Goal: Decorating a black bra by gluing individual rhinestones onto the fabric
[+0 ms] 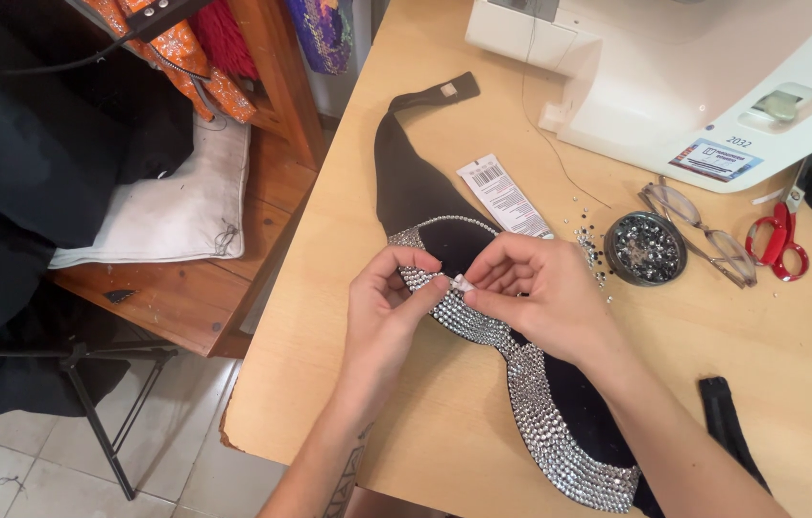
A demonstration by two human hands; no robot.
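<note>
Left hand [385, 305] & right hand [533, 293] pinch small white piece [463, 284] over black rhinestone-edged garment [483, 317], wood table [329, 384].

Two hands, the left hand [382, 302] and the right hand [536, 293], are working over one black rhinestone-trimmed garment [521, 384]. One sewing machine [675, 77], one round tin of rhinestones [644, 248], one pair of glasses [704, 230], one pair of red scissors [780, 240] and one paper tag [502, 197] are lying farther off.
</note>
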